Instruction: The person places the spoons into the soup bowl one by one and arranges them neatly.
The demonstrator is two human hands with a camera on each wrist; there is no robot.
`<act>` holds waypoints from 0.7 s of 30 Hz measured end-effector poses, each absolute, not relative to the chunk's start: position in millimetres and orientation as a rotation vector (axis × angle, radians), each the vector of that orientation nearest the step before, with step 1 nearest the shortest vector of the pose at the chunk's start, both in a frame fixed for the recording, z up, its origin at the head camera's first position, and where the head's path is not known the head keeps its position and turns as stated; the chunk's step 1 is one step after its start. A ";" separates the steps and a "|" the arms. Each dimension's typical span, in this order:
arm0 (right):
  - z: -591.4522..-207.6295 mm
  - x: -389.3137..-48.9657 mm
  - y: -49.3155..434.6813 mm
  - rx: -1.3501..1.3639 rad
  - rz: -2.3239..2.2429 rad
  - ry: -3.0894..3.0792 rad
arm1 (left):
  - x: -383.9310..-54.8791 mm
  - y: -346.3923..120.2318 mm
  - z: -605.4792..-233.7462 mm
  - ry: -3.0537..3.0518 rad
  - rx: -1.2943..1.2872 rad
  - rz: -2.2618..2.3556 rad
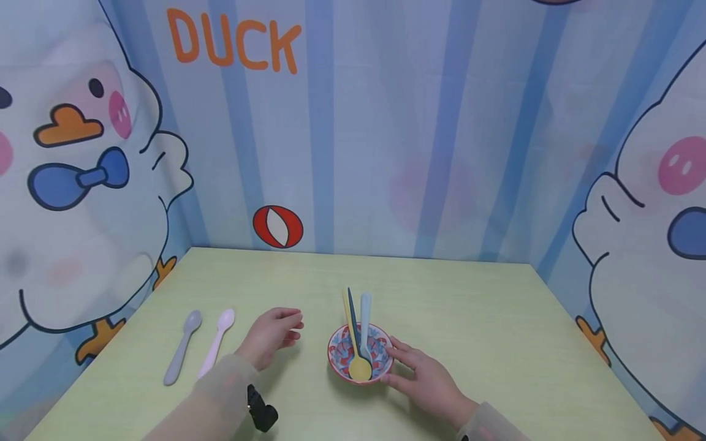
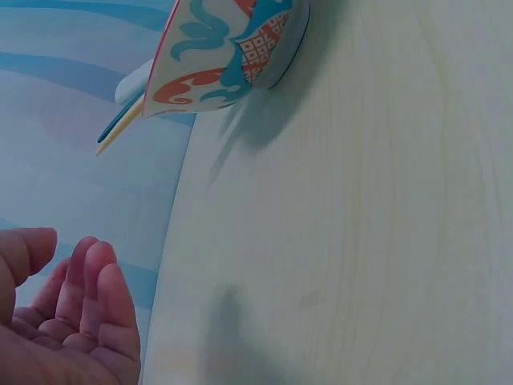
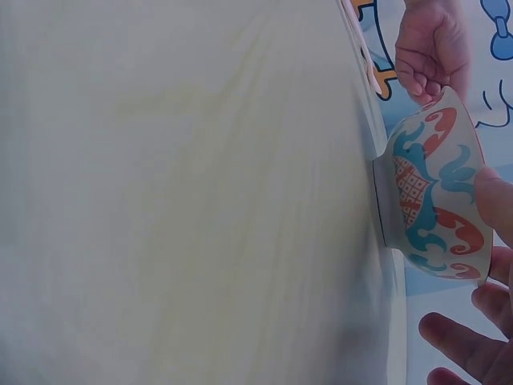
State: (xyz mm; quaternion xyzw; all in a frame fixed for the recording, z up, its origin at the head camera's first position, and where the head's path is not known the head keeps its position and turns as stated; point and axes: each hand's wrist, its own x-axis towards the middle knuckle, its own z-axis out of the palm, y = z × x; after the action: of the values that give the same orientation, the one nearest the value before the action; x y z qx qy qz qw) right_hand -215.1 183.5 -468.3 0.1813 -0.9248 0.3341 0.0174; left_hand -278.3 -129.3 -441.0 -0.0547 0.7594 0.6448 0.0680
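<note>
A red-rimmed bowl (image 1: 339, 356) with red and blue patterns stands upright on the table. In it lean a yellow spoon (image 1: 360, 369), a dark blue utensil (image 1: 353, 320) and a light blue spoon (image 1: 365, 315), their handles rising past the far rim. My right hand (image 1: 427, 383) holds the bowl at its right side; in the right wrist view the thumb (image 3: 492, 200) lies against the patterned wall by the rim. My left hand (image 1: 273, 337) hovers left of the bowl, apart from it, with fingers relaxed and nothing in them.
On the table's left side lie a greyish-purple spoon (image 1: 183, 349) and a pale pink spoon (image 1: 219, 337), the pink one partly behind my left forearm. A black device (image 1: 261, 411) sits at my left wrist. Duck-printed cloth (image 1: 375, 122) walls the table (image 1: 469, 306) at back and sides.
</note>
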 end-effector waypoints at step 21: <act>-467.3 -214.5 183.7 0.577 1.030 -2.868 | -255.6 -182.8 -432.4 2.419 -0.210 1.840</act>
State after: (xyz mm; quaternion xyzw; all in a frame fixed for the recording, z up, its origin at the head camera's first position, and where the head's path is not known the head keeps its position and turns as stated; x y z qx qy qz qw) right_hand -214.5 183.7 -467.3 0.1859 -0.9246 0.3319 0.0199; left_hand -255.6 -182.8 -432.4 -0.0690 0.7930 0.6034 0.0475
